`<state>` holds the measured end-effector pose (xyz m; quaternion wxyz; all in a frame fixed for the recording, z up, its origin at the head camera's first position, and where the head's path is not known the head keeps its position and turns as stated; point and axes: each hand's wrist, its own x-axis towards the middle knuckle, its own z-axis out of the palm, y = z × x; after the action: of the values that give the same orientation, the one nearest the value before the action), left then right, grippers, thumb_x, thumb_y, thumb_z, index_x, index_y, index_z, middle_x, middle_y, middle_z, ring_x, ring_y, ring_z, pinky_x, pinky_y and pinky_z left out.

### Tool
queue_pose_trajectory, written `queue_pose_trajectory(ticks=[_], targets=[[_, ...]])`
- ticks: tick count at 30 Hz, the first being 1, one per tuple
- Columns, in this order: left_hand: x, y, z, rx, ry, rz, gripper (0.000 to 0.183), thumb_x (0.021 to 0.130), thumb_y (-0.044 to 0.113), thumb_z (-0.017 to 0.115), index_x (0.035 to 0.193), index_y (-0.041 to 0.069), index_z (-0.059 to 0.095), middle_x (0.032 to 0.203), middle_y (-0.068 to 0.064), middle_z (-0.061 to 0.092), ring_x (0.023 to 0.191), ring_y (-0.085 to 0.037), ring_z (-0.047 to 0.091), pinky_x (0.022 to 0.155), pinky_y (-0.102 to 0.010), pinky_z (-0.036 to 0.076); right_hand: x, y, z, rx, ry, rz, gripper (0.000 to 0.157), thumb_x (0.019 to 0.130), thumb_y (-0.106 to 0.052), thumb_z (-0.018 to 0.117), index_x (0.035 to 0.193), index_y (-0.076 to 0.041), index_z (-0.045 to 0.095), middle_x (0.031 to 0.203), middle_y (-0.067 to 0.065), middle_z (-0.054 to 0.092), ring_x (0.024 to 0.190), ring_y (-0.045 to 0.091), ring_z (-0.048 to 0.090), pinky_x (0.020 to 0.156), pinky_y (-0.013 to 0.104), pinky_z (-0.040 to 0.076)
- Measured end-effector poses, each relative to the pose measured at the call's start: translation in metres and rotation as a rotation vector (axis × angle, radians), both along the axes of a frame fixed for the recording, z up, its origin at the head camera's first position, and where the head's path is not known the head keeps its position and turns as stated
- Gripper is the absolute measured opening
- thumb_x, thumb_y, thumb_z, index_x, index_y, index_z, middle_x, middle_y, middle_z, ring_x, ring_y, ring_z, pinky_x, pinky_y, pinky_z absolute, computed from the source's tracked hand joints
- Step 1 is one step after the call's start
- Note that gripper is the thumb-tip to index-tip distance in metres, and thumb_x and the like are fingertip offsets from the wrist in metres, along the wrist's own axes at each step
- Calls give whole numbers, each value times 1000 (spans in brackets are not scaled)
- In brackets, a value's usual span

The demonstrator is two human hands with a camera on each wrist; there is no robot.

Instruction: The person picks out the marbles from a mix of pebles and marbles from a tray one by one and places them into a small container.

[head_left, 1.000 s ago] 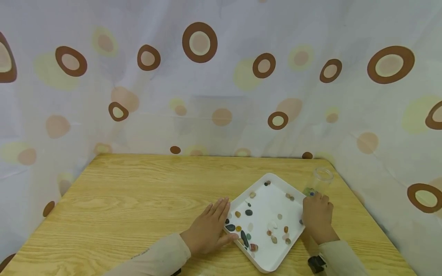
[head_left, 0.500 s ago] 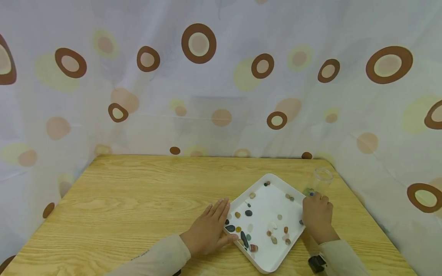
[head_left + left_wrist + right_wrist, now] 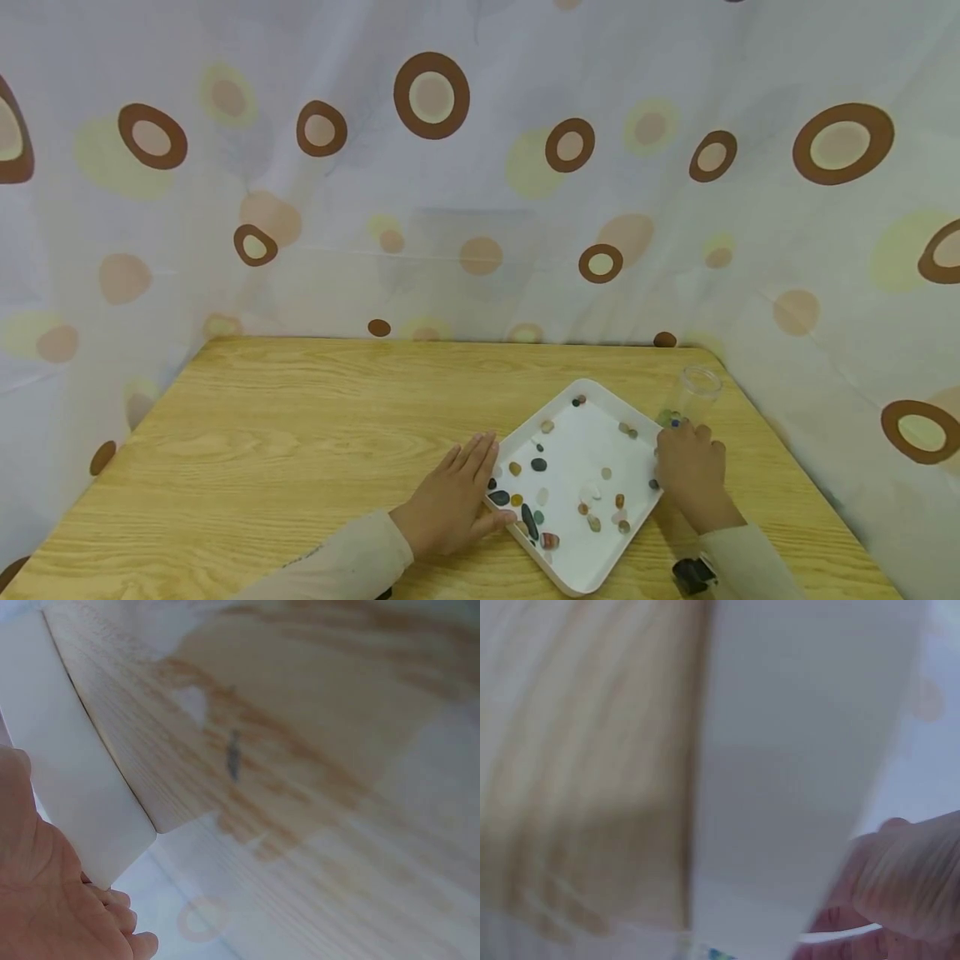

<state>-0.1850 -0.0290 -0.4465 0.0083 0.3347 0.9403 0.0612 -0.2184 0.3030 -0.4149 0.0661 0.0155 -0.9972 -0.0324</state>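
Right sleeve [image 3: 750, 560] shifted slightly outward, right hand [image 3: 692, 471] curled, gripping right edge of white tray [image 3: 630, 471], left hand [image 3: 452, 500] flat, fingers straight, at left corner, pebbles [image 3: 538, 465] inside.

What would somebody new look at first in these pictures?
Probably the colourful stones scattered in the white tray, set cornerwise between the left hand and the right hand. The big brown rings on the pale cloth behind the wooden table pop out too. A clear jar is beyond the right hand.
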Motion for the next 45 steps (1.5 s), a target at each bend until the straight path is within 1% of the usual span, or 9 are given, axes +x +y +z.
queue_pose_trajectory(ticks=[5, 10, 14, 17, 20, 23, 29, 37, 45], targets=[[0, -1, 0, -3, 16, -6, 90, 94, 69, 20, 153, 0, 14, 160, -14, 10, 147, -27, 11, 117, -44, 20, 7, 2, 27, -67, 125, 93, 7, 78, -6, 70, 74, 0, 69, 80, 21, 58, 76, 44, 55, 53, 50, 47], [0, -1, 1, 1, 21, -4, 90, 94, 68, 21, 153, 0, 15, 160, -15, 11, 147, -27, 12, 116, -45, 20, 5, 8, 55, -139, 319, 132, 16, 77, -11, 77, 83, 3, 71, 100, 32, 60, 91, 55, 54, 60, 58, 49], [0, -1, 1, 3, 31, -6, 89, 95, 68, 22, 152, 0, 16, 160, -15, 12, 147, -27, 13, 116, -45, 21, -6, 23, 64, -197, 487, 133, 19, 80, -9, 75, 90, 6, 70, 104, 35, 59, 94, 57, 52, 65, 63, 46], [0, -1, 0, 3, 34, -7, 89, 94, 68, 22, 152, 0, 17, 160, -15, 12, 147, -27, 13, 116, -45, 22, -16, 36, 62, -239, 556, 104, 22, 81, -8, 74, 95, 8, 68, 104, 36, 58, 93, 57, 51, 66, 65, 45], [1, -1, 0, 9, 28, -6, 89, 95, 68, 22, 152, 0, 17, 160, -15, 12, 147, -27, 13, 116, -44, 21, -23, 47, 58, -290, 547, 52, 23, 85, -9, 71, 99, 9, 67, 108, 37, 57, 94, 57, 50, 63, 64, 45], [1, -1, 1, 13, 24, -7, 88, 95, 67, 24, 152, 0, 17, 160, -15, 12, 147, -27, 14, 116, -45, 21, -28, 54, 55, -323, 493, 10, 25, 88, -11, 67, 103, 9, 66, 111, 38, 55, 93, 57, 50, 55, 59, 47], [2, -1, 1, 3, 25, -8, 88, 95, 67, 23, 152, 0, 18, 160, -15, 12, 147, -27, 14, 116, -45, 22, -33, 61, 48, -348, 413, -3, 27, 90, -13, 65, 104, 10, 66, 110, 40, 53, 85, 57, 52, 38, 42, 42], [1, -1, -2, -3, 36, -12, 89, 95, 68, 21, 152, 0, 17, 160, -15, 12, 147, -27, 13, 116, -45, 22, -36, 64, 42, -352, 392, 6, 28, 91, -13, 65, 104, 12, 66, 111, 41, 53, 83, 56, 53, 40, 44, 44], [1, -1, -1, -2, 46, -15, 89, 95, 68, 21, 152, -1, 18, 159, -16, 13, 147, -28, 15, 115, -45, 23, -37, 63, 42, -348, 385, 1, 27, 91, -13, 64, 104, 11, 67, 109, 41, 54, 81, 54, 54, 39, 41, 43]])
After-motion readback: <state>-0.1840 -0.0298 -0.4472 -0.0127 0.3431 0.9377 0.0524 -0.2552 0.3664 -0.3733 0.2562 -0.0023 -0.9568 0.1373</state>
